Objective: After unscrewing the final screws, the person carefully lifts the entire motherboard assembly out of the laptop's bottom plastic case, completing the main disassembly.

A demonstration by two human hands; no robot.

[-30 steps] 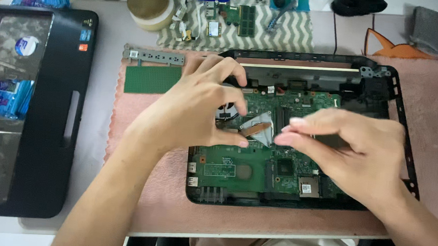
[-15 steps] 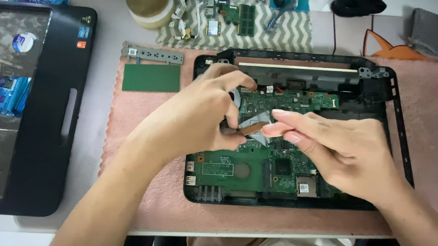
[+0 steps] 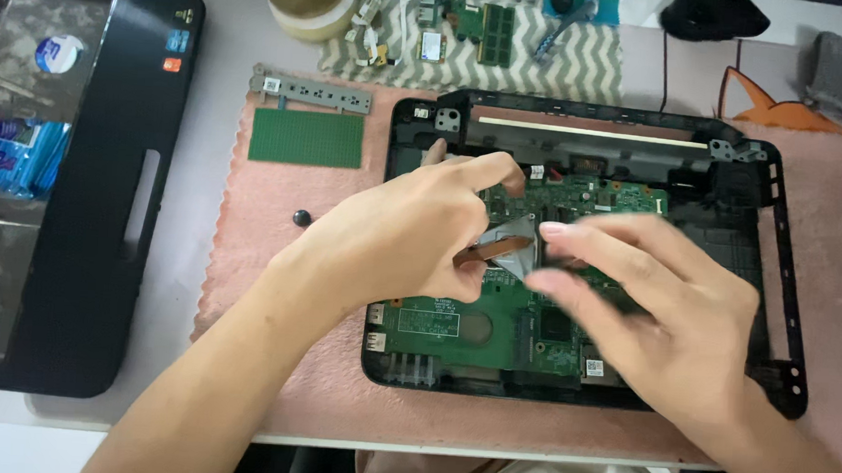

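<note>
An opened black laptop base (image 3: 785,284) lies on a pink mat, its green motherboard (image 3: 450,322) exposed. My left hand (image 3: 406,238) arches over the board's middle, its fingers pinched on a silver heat sink plate (image 3: 514,253) with a copper pipe (image 3: 476,256) curving out beneath them. Blurred by motion, my right hand (image 3: 662,316) reaches in from the right. Its fingers are spread, and the fingertips lie at the plate's right edge. The board under both hands is hidden.
A black laptop top cover (image 3: 87,200) lies at the left. On the pink mat (image 3: 257,257) sit a green rectangle (image 3: 306,137), a grey metal strip (image 3: 308,93) and a small black knob (image 3: 301,218). Small parts rest on a zigzag cloth (image 3: 593,63) behind; a tape roll (image 3: 309,0) stands beside it.
My right hand has slid left to the heat sink and loosened from a pinch into spread fingers. My left hand has curled tighter onto the heat sink.
</note>
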